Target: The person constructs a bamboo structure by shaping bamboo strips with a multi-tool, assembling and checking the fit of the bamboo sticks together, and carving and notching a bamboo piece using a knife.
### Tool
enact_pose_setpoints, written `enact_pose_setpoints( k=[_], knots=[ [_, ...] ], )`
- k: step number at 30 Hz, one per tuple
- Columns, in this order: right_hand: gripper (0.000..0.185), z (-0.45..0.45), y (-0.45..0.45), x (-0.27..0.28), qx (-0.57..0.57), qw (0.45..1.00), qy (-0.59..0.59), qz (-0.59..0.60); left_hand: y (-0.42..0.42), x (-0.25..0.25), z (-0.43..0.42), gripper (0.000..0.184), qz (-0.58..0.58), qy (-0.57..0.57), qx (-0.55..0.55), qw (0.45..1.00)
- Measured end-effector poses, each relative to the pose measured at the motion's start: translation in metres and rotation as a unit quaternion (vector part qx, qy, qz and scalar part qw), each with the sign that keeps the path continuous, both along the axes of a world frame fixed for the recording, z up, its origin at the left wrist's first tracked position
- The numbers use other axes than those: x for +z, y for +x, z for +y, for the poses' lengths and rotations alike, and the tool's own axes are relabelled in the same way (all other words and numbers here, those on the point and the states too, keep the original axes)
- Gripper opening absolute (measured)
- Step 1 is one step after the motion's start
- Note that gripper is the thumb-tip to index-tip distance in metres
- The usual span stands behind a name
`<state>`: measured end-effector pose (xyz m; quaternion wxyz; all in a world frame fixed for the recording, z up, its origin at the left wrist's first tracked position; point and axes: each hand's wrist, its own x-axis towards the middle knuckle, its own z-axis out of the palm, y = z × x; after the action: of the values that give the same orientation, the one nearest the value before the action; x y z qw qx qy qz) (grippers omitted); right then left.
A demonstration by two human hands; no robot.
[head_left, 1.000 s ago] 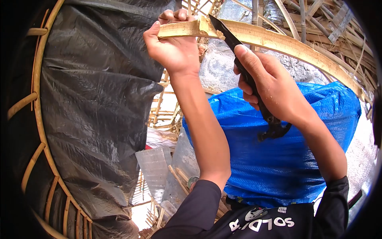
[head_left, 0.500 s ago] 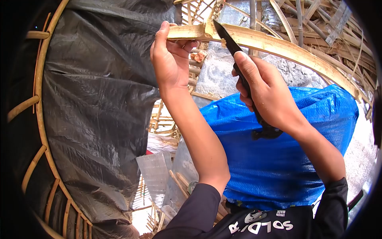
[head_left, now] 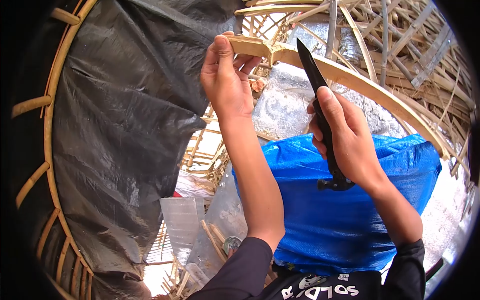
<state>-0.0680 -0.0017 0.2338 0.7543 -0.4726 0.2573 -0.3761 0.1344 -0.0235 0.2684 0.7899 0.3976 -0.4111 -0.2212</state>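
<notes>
My left hand (head_left: 229, 82) grips the left end of a long curved bamboo strip (head_left: 350, 79) between thumb and fingers. The strip arcs down to the right and has a raised, rough node near the held end. Closed round the black handle of a knife (head_left: 312, 70) is my right hand (head_left: 345, 135), thumb along its back. The dark blade points up and to the left, just below the strip and right of the node, with a small gap between them in view. A blue sheet (head_left: 330, 215) lies over my lap beneath both arms.
Black plastic sheeting (head_left: 125, 125) on a bamboo frame (head_left: 48, 130) fills the left side. Split bamboo pieces (head_left: 400, 45) are heaped at the upper right. A flat grey panel (head_left: 182, 225) and several sticks (head_left: 212, 240) lie at the lower middle, beside a round container (head_left: 231, 245).
The knife has moved down and right, off the strip near the node. My left hand has turned and shifted slightly right along with the strip's end; the view has shifted too.
</notes>
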Motion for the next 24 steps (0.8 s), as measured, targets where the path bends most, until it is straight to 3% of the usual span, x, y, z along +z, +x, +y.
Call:
enact_pose_setpoints(
  k=[6,9,10,17,20,24],
  knots=[
    [0.036,0.005,-0.017,0.026,-0.085,0.993,-0.063,0.045,-0.013,0.009,0.001,0.026,-0.012,-0.089,0.125,0.988],
    [0.026,0.010,-0.021,0.029,-0.154,0.963,-0.195,0.105,-0.030,0.018,0.006,0.029,-0.069,-0.114,0.212,0.968],
    [0.024,0.011,-0.023,0.031,-0.181,0.934,-0.271,0.147,-0.035,0.019,0.005,0.029,-0.065,-0.119,0.212,0.968],
    [0.025,-0.004,-0.023,0.030,-0.315,0.821,-0.395,0.268,-0.063,0.005,-0.008,0.027,-0.173,-0.155,0.071,0.970],
    [0.032,-0.022,-0.021,0.012,-0.330,0.810,-0.380,0.300,-0.069,-0.007,-0.017,0.026,-0.207,-0.114,0.093,0.967],
    [0.031,-0.028,-0.018,0.002,-0.338,0.802,-0.405,0.280,-0.072,-0.015,-0.022,0.024,-0.164,-0.113,0.079,0.977]
  ],
)
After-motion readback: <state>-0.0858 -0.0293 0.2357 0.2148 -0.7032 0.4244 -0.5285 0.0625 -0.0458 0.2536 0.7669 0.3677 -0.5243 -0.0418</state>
